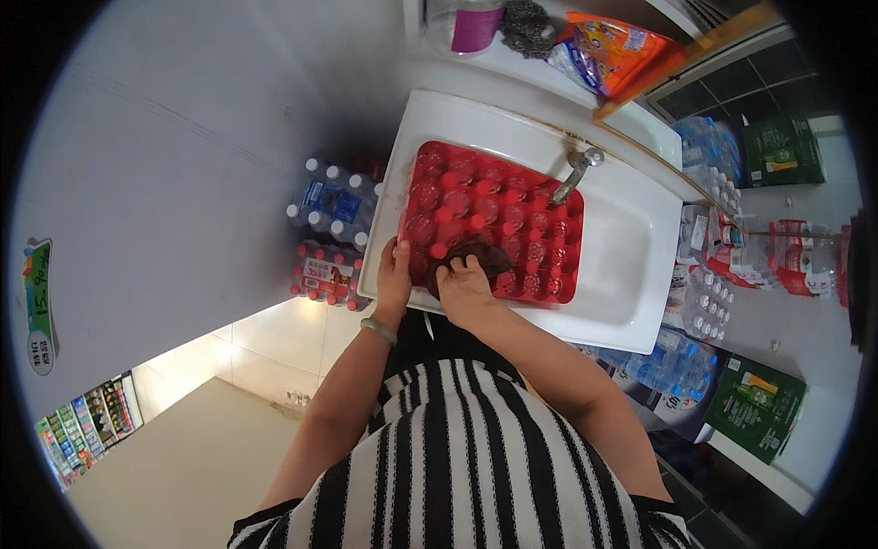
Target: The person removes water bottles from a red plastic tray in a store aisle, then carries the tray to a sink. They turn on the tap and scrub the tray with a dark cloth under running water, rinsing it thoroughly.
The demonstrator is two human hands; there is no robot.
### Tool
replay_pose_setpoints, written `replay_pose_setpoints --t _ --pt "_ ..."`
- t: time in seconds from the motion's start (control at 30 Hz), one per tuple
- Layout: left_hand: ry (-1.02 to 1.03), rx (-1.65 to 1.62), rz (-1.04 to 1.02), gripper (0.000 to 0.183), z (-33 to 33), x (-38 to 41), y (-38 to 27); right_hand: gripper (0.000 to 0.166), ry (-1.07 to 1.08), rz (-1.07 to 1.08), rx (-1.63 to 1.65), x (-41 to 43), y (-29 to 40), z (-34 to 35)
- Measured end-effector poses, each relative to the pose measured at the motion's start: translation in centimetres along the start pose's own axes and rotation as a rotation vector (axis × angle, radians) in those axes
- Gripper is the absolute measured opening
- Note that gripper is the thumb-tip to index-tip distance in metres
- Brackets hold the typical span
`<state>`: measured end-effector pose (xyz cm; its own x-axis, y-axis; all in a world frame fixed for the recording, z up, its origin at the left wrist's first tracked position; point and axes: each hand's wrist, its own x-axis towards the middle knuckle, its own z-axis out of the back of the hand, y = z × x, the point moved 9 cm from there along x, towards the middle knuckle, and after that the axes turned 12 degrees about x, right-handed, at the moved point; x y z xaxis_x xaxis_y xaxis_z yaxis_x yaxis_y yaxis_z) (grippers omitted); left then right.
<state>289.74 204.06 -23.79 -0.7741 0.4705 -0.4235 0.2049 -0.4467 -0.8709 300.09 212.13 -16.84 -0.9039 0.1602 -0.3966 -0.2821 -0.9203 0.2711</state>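
A red plastic tray (488, 187) with rows of round cups and raised knobs rests in a white ceramic sink (621, 247). Droplets or foam speckle several of its cups. My left hand (394, 274) grips the tray's near left edge, a pale bangle on the wrist. In my right hand (468, 288) is a dark brown cloth (490, 255), pressed against the tray's near middle part. The cloth hides some cups beneath it. A metal faucet (575, 177) reaches over the tray's far right side.
Packs of bottled water (336, 202) and red-capped bottles (328, 274) stand left of the sink. On the shelf behind are a steel wool scourer (528, 29) and an orange detergent bag (614, 51). A wood-framed mirror (686, 185) borders the right. A grey wall (206, 171) rises at left.
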Motion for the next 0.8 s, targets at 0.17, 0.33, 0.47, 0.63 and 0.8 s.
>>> replay_pose_setpoints --t 0.17,0.33,0.47,0.63,0.8 --pt "-0.039 0.024 0.06 0.071 0.0 -0.7 -1.0 0.047 -0.017 -0.038 0.206 0.6 -0.5 0.6" --pt "-0.037 -0.021 -0.012 0.073 0.1 -0.3 -0.6 0.061 -0.162 -0.309 0.628 1.0 -3.0 0.4" --pt "-0.028 -0.039 -0.032 0.073 -0.4 0.0 -0.3 0.072 -0.317 -0.575 1.456 -0.1 -6.3 -5.2" --pt "-0.086 0.009 0.017 0.071 0.5 -0.5 -0.5 0.064 0.133 -0.288 0.617 0.0 -3.7 -0.7" --pt "-0.042 0.024 0.028 0.071 0.1 0.2 0.0 0.05 0.207 0.078 0.128 -0.3 -1.7 0.9"
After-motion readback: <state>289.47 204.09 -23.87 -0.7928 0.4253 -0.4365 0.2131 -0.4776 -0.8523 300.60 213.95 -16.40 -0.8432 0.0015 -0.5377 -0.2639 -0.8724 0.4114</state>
